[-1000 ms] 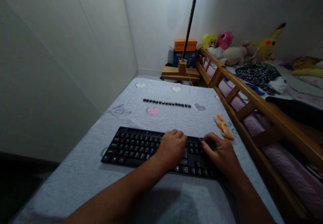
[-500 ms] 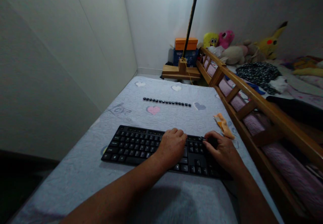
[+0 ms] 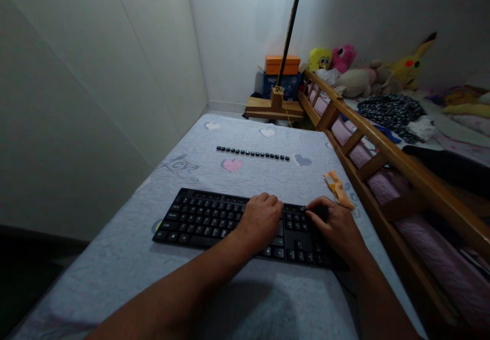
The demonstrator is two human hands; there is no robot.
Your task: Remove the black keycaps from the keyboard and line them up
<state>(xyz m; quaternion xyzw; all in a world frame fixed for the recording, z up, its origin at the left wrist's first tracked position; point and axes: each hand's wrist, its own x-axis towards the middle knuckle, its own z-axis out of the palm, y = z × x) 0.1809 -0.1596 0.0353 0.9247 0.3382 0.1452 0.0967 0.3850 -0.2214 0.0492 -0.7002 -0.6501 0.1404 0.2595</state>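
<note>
A black keyboard [image 3: 206,217] lies on the cloth-covered table. My left hand [image 3: 262,220] rests on its middle right part, fingers bent together over the upper edge; what they grip, if anything, is hidden. My right hand [image 3: 333,222] is over the number pad side, thumb and index finger nearly meeting at the top key row, around something too small to make out. Beyond the keyboard, several small black keycaps [image 3: 252,153] lie in a straight row.
An orange cloth strip [image 3: 339,190] with a small metal tool lies right of the keyboard. A wooden bed rail [image 3: 367,130] runs along the right side. A wooden stand [image 3: 276,105] and boxes are at the far end, a white cabinet [image 3: 95,85] at left.
My right thumb and index finger have shifted slightly left and drawn closer together at the top key row. My left hand has stayed on the keyboard.
</note>
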